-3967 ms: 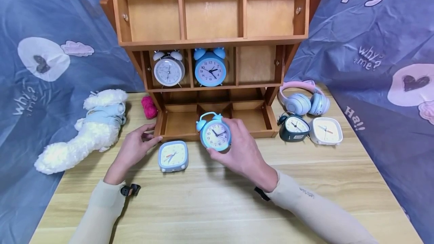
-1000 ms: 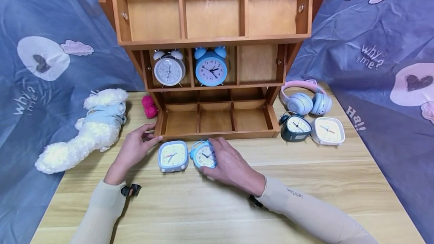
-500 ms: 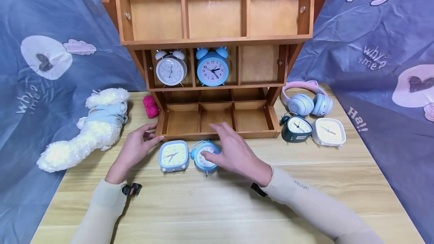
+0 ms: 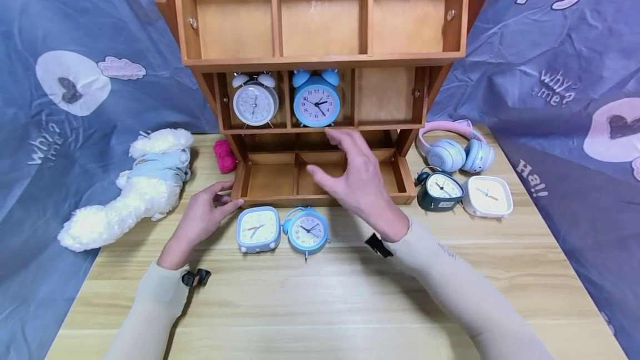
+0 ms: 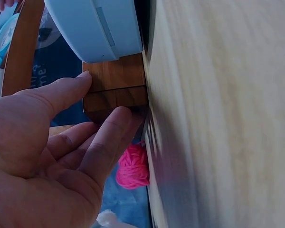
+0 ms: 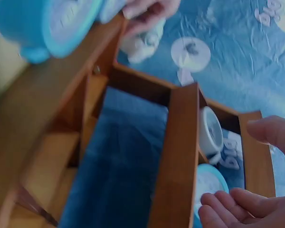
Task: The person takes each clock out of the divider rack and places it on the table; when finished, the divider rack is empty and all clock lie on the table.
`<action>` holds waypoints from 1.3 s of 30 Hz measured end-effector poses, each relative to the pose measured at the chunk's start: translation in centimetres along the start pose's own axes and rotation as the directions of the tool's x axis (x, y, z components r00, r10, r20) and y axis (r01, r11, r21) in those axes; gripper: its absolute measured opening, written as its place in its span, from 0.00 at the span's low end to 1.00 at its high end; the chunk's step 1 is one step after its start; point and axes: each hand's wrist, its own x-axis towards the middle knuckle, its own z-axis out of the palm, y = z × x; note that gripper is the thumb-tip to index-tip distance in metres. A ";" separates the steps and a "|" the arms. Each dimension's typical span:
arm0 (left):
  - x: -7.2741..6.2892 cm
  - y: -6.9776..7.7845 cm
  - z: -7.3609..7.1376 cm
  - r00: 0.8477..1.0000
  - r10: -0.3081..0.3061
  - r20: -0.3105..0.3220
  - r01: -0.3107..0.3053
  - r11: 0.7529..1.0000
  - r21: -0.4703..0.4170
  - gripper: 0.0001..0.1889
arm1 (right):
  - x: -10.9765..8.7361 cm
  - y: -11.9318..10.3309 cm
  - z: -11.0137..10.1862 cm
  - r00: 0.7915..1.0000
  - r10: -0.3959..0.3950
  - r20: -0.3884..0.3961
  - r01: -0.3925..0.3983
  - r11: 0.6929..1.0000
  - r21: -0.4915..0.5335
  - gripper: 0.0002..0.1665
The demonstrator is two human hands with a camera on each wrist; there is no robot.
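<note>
In the head view my right hand hovers with fingers and thumb spread and nothing between them, before the lower tiers of a wooden shelf. The shelf's middle tier holds a white twin-bell alarm clock and a blue twin-bell alarm clock. My left hand grips the shelf's lower left corner; the left wrist view shows thumb and fingers on the wooden corner. On the table, in front of the shelf, a pale blue square clock stands beside a small blue twin-bell alarm clock.
Right of the shelf are a dark green alarm clock, a white square clock and pink-blue headphones. To the left lie a white plush toy and a pink yarn ball. A blue printed cloth surrounds the table.
My right hand has set the small blue twin-bell clock on the table beside the pale blue one, let go, and risen toward the shelf. The left hand keeps its place.
</note>
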 end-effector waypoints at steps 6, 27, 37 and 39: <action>-0.1 0.1 -0.1 1.000 -0.014 0.013 0.014 1.000 0.004 0.32 | 2.6 0.5 -0.4 0.981 -0.115 -0.155 0.117 0.993 0.003 0.44; -0.2 0.3 -0.1 1.000 0.011 -0.008 -0.011 1.000 0.010 0.31 | 6.3 2.1 4.1 0.919 -0.095 -0.382 0.079 0.995 -0.057 0.55; -0.2 0.3 -0.2 1.000 0.009 0.001 -0.009 1.000 -0.010 0.31 | 6.8 1.8 6.0 0.891 -0.047 -0.451 0.008 0.996 -0.088 0.57; -0.2 0.3 -0.2 1.000 0.012 0.000 -0.012 1.000 -0.010 0.31 | 7.0 1.8 6.3 0.889 -0.039 -0.456 -0.006 0.995 -0.097 0.57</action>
